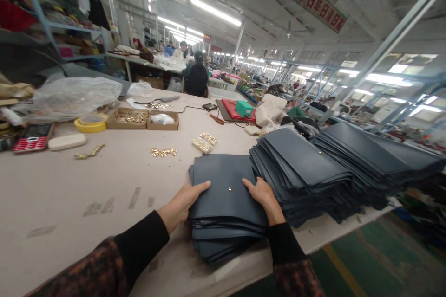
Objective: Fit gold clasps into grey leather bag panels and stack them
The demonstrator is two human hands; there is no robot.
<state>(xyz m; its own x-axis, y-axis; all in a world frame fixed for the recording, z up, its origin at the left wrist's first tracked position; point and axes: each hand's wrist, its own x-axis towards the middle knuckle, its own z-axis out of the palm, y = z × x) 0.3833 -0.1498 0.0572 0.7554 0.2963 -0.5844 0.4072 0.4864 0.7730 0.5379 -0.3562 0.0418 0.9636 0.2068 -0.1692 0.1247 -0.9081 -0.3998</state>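
Slate-blue leather-like sheets lie in a squared stack (223, 209) near the front edge of the worktop (128, 167), and from where I stand I can see both hands on it, one at each side. The left hand (181, 205) clasps the left side, its thumb stretched over the top sheet and its fingers hidden past the edge. The right hand (263, 196) grips the opposite side likewise, thumb on top, knuckles close to a taller neighbouring pile (303, 162). Between the two thumbs, well apart, sits a small gold stud (229, 189). Loose gold fittings (163, 152) lie beyond, to the left.
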